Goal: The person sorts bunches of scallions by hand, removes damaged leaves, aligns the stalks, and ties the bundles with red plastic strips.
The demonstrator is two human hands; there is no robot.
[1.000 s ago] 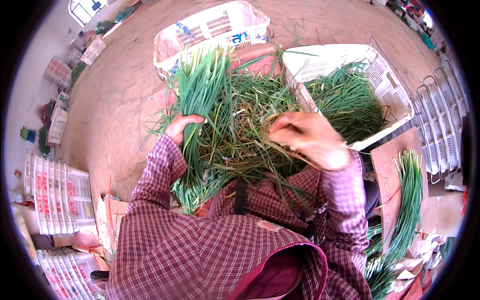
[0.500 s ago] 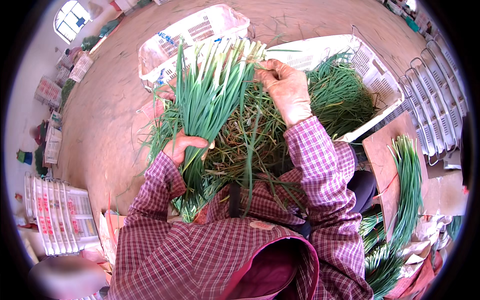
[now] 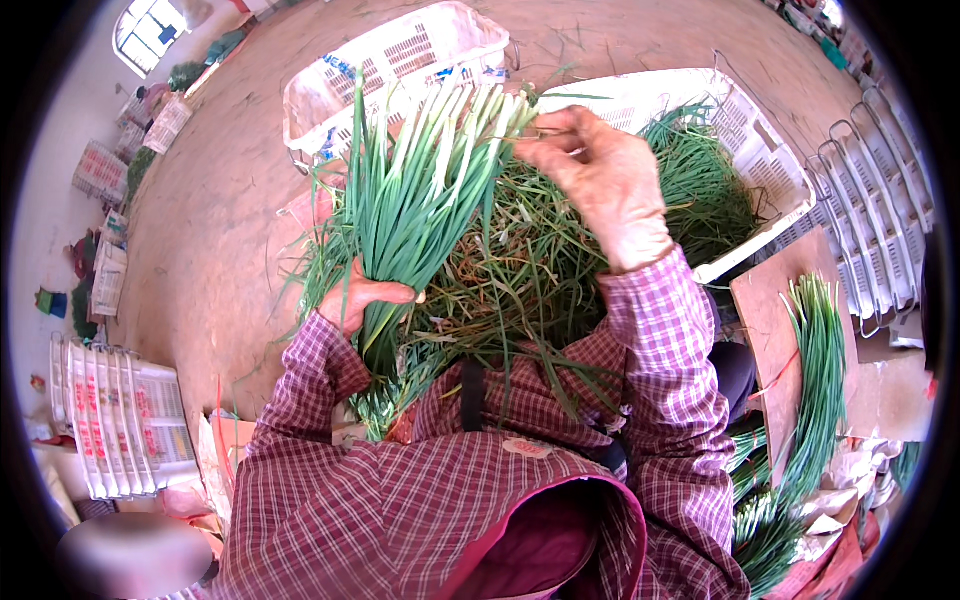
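Observation:
My left hand (image 3: 358, 299) grips a thick bunch of green chives (image 3: 420, 195) near its lower part, holding it upright over my lap. My right hand (image 3: 598, 180) is raised at the pale upper ends of the bunch, fingers pinching a few stalks there. Below both hands a loose heap of chive trimmings (image 3: 500, 290) covers my lap. Both arms wear a red plaid shirt.
A white plastic crate (image 3: 745, 150) holding more chives stands at my right. An upturned white crate (image 3: 400, 55) lies ahead on the brown floor. A wooden board (image 3: 775, 310) with a tidy chive bundle (image 3: 815, 370) is at right. Stacked white crates (image 3: 115, 420) sit at left.
My left hand has lifted the bunch higher and more upright. My right hand rose from the heap at lap level to the bunch's upper ends.

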